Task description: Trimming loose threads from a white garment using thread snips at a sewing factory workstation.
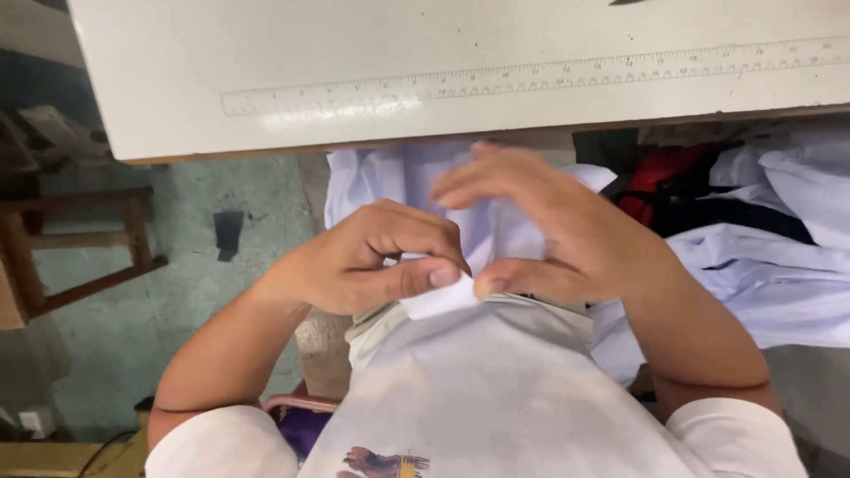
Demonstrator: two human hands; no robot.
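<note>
Listing L to R: wooden stool standing on floor at far left. Left hand, grip pinching small white fabric piece betw. thumb and forefinger, held at chest below tabletop edge w/ ruler strip. Right hand pinching same piece w/ thumb, other fingers spreading. White garments lying piled at right.

Pale grey work table across the top, its surface speckled, with a long ruler strip set into it near the front edge. Greenish concrete floor below left, bearing a dark scrap. Wooden stool frame at far left. Heaped white garments at right, red and black cloth among them. Soft, even light.
</note>
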